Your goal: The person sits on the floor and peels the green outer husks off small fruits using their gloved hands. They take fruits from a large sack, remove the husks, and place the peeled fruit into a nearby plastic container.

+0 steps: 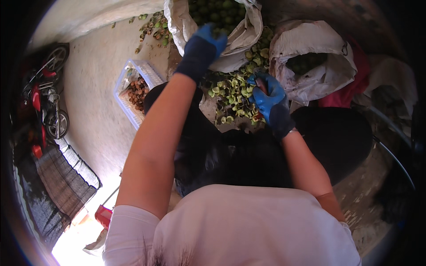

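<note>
My left hand [207, 40], in a blue-coated work glove, is at the mouth of a white woven sack [181, 25] of round green fruits or husked nuts [221, 11]. Its fingers look spread, and I see nothing held between them. My right hand [271, 98], gloved the same way, grips a tool with a brownish handle [262, 85]; its working end is hard to make out. Below and beside that hand spreads a heap of split green husks [238, 91]. Left of my knee, a pale plastic basket [154, 74] contains round brown nuts [137, 91].
A second white sack [313, 36] with green fruits stands at the right, against a pink-red sack [361, 73]. Loose husks [154, 28] lie by the wall. A red motorcycle [46, 89] is at the far left. My black-clad knees [332, 139] flank the heap.
</note>
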The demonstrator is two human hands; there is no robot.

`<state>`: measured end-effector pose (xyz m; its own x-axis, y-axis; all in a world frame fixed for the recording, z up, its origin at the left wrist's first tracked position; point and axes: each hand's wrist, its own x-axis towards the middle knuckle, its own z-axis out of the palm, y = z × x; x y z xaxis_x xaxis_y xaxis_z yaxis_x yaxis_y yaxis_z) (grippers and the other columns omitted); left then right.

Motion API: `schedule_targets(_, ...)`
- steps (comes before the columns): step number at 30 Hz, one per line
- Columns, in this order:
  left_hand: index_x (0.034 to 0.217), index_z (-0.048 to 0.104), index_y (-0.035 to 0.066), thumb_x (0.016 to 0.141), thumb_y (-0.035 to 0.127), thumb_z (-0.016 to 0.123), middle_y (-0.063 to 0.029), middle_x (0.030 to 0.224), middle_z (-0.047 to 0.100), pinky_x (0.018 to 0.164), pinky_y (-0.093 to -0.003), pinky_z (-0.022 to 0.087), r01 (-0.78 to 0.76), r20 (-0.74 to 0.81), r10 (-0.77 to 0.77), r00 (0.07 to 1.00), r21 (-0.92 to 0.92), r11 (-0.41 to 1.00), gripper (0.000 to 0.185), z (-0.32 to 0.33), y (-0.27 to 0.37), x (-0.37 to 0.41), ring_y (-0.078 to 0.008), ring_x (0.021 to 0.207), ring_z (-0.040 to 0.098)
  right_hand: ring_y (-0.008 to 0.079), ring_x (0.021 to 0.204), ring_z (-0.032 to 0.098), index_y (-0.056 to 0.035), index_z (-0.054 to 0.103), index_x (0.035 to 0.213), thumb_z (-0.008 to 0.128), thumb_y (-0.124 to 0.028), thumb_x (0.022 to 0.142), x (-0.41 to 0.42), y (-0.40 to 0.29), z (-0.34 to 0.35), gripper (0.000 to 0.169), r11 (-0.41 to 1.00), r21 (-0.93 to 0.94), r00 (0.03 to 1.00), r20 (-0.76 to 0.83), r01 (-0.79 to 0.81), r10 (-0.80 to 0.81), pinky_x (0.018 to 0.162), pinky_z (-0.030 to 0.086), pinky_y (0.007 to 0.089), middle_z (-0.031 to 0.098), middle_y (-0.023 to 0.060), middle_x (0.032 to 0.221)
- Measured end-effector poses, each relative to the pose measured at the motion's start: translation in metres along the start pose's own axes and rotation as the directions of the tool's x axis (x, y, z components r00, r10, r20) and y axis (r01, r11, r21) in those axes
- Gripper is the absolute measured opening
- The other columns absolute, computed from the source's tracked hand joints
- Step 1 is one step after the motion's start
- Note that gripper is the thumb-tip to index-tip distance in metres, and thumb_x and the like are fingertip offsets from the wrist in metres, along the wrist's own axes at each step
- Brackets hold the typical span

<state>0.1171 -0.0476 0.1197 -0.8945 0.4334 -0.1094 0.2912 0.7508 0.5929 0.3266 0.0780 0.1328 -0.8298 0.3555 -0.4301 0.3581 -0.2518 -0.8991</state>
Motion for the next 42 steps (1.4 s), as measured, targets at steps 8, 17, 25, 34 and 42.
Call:
schedule_targets(8,0.122,0.056,0.010,0.080,0.036,0.059,-0.0190,0.122,0.058,0.096,-0.0423,0.044,0.083,0.189,-0.162,0.969,0.368,0.926,0.049,0.051,-0.074,0.124,-0.0358,0.113,0.055,0.0097,0.060,0.057,0.0027,0.060,0.103,0.065,-0.027,0.087,0.016,-0.026,0.012,0.034,0.932,0.127,0.939,-0.011,-0.339,0.343,0.054,0.048,0.0246,0.061,0.0037,0.079)
schedule_targets(17,0.130,0.046,0.007,0.077,0.022,0.063,-0.0236,0.115,0.058,0.086,-0.0429,0.049,-0.227,0.361,0.041,0.932,0.492,0.840,0.058,0.110,-0.114,0.141,-0.0368,0.105,0.058,0.0099,0.061,0.058,0.0017,0.061,0.099,0.062,-0.012,0.086,0.047,-0.011,0.005,0.019,0.955,-0.020,0.955,0.015,-0.295,0.295,0.056,0.047,0.0266,0.060,0.0053,0.071)
schedule_targets(25,0.123,0.053,0.008,0.077,0.021,0.066,-0.0246,0.106,0.061,0.081,-0.0421,0.050,-0.153,0.385,0.054,0.921,0.230,0.961,0.049,0.110,-0.179,0.135,-0.0388,0.096,0.060,0.0195,0.068,0.061,-0.0003,0.063,0.097,0.065,-0.011,0.082,0.062,-0.008,-0.006,0.018,0.962,-0.132,0.967,0.056,-0.240,0.249,0.063,0.048,0.0315,0.063,0.0107,0.078)
schedule_targets(34,0.093,0.063,0.006,0.079,0.034,0.059,-0.0199,0.089,0.066,0.075,-0.0460,0.050,-0.045,0.022,0.039,0.999,0.392,0.919,0.032,0.114,-0.114,0.121,-0.0373,0.086,0.063,0.0260,0.072,0.062,-0.0001,0.063,0.096,0.066,-0.013,0.080,0.066,-0.011,-0.006,0.021,0.961,-0.224,0.983,0.050,-0.160,0.175,0.067,0.049,0.0333,0.064,0.0150,0.083)
schedule_targets(42,0.095,0.061,0.007,0.079,0.021,0.055,-0.0206,0.094,0.066,0.080,-0.0467,0.049,0.049,0.153,-0.158,0.975,0.547,0.836,0.022,0.121,-0.112,0.151,-0.0385,0.090,0.063,0.0237,0.073,0.062,-0.0001,0.063,0.098,0.067,-0.016,0.080,0.065,-0.010,-0.005,0.025,0.919,-0.317,0.962,0.065,-0.232,0.265,0.068,0.049,0.0327,0.064,0.0141,0.084)
